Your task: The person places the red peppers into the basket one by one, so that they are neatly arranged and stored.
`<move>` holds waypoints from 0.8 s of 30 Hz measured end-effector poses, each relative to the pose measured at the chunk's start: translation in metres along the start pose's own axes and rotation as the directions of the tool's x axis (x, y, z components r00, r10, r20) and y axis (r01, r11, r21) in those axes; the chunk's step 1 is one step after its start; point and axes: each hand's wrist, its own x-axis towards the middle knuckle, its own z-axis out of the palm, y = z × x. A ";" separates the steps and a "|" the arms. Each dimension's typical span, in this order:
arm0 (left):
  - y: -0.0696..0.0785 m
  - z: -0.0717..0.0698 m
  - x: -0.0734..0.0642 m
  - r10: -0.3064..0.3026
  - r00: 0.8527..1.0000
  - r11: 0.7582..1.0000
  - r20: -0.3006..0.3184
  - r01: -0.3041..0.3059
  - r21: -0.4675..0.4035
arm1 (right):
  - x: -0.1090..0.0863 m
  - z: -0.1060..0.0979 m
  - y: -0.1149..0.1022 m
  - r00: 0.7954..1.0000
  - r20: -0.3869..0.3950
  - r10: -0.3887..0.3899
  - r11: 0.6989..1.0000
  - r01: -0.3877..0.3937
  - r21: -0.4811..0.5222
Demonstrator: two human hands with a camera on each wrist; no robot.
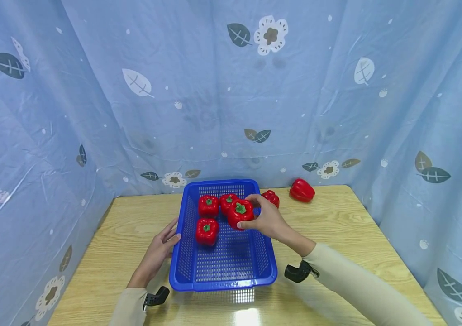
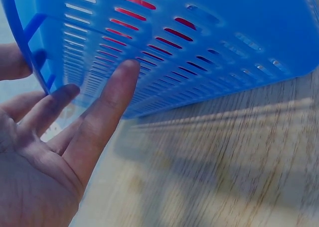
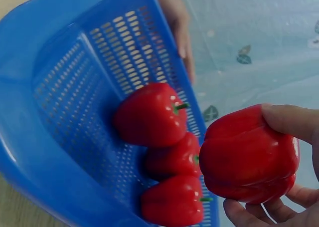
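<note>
My right hand (image 1: 266, 218) grips a red bell pepper (image 1: 240, 213) with a green stem, thumb on one side and fingers on the other. It is held above the blue plastic basket (image 1: 222, 286). Three more red bell peppers stand in the basket: one at the back left (image 1: 208, 206), one beside it (image 1: 228, 202) partly covered by the held pepper, and one nearer the front (image 1: 207, 232). At the basket's left side, my left hand (image 1: 160, 248) holds the rim, thumb over it and fingers against the slotted outer wall (image 2: 164, 42).
Two red bell peppers lie on the wooden table (image 1: 336, 226) right of the basket: one (image 1: 271, 197) close to its back right corner, partly behind my right hand, another (image 1: 302, 190) on its side farther right. A blue patterned curtain (image 1: 214, 113) surrounds the table's back and sides.
</note>
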 end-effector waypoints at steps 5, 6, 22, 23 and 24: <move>0.000 0.000 0.000 -0.002 1.000 1.000 -0.001 0.002 0.002 | 0.003 0.011 0.003 1.000 0.004 0.020 0.999 -0.020 -0.029; 0.001 0.000 0.000 -0.003 1.000 1.000 -0.001 0.003 0.005 | 0.003 0.013 0.003 1.000 0.006 0.025 0.999 -0.024 -0.030; -0.001 -0.001 0.000 -0.010 1.000 1.000 -0.008 0.010 0.000 | 0.018 0.030 0.008 0.992 0.047 0.114 0.989 -0.109 -0.100; -0.001 -0.001 0.000 -0.009 1.000 1.000 -0.008 0.009 -0.001 | 0.019 0.031 0.008 0.992 0.049 0.116 0.989 -0.111 -0.099; -0.001 0.000 0.000 -0.009 1.000 1.000 -0.007 0.009 0.000 | 0.021 0.032 0.009 0.992 0.049 0.118 0.989 -0.113 -0.099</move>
